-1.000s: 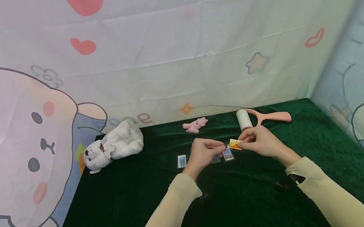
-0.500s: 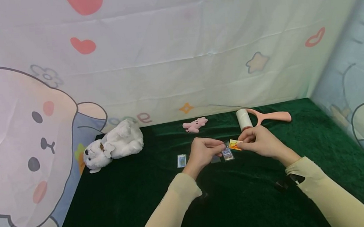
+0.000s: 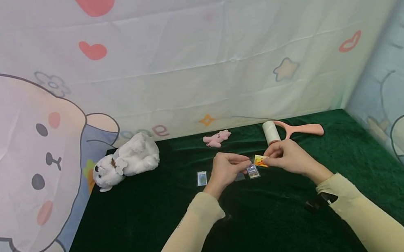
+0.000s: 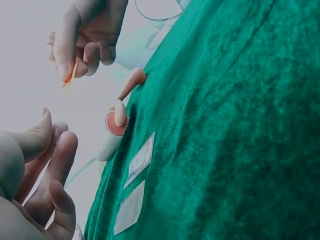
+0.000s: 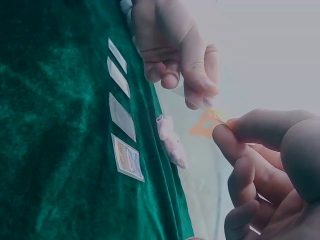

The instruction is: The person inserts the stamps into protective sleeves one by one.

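A small yellow-orange card is pinched between the thumb and index finger of my right hand. Facing it, my left hand pinches a thin clear plastic sleeve, which is faint and partly hidden by the fingers. Card and sleeve are held close together above the table; whether they touch I cannot tell. Below the hands, a blue picture card lies beside a plain translucent sleeve. Farther left is another card in a clear sleeve. Several such flat pieces form a row in the right wrist view.
Dark green velvet cloth covers the table. At its back lie a white plush toy, a small pink plush and a lint roller with a pink handle. A printed curtain hangs behind the table.
The yellow card in my right hand has shifted very slightly left toward the left fingertips. Otherwise both hands stay nearly still, and nothing on the table has moved.
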`<state>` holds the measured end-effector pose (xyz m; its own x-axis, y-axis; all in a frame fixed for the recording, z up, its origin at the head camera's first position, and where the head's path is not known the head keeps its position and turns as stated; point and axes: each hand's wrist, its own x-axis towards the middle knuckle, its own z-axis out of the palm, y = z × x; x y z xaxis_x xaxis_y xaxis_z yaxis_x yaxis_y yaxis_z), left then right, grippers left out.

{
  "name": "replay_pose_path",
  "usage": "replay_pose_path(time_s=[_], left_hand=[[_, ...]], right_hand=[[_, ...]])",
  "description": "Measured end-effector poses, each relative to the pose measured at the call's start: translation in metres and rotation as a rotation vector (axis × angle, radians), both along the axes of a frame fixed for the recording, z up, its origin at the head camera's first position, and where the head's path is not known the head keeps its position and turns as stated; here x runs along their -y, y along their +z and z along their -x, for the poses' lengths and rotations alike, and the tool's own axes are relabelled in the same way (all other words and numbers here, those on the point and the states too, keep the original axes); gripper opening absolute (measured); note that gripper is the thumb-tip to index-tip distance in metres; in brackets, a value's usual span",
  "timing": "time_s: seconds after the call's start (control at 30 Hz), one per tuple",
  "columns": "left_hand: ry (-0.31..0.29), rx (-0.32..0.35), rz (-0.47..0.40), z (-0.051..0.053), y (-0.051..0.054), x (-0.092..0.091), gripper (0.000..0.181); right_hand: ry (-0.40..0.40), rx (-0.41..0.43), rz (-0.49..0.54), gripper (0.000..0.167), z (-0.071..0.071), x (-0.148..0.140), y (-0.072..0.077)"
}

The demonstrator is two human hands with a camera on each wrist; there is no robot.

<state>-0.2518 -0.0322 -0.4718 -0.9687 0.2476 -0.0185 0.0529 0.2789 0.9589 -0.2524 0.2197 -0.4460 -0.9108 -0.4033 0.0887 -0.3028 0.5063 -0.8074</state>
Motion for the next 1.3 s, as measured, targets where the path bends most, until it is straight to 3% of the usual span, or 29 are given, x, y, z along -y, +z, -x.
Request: replay_pose_path(time_s=[0.4,0.67,1.3], left_hand=[[-0.043,0.012,0.026,0.0004,0.0005,0.0014,0.01],[-0.079,-0.002,-0.028,0.0005,0.0015,0.0034,0.014],[-0.106,-0.039,0.012,-0.0005,0.0004,0.0038,0.012]], right_hand=[[0.061,0.011,-0.021,0.012,0.0021,-0.0003,0.0041],[0.112,-0.014,-0.022,0.01,0.0032,-0.0026,0.0049],[0.129,0.022,-0.038,0.009,0.0055,-0.0009,0.0037]])
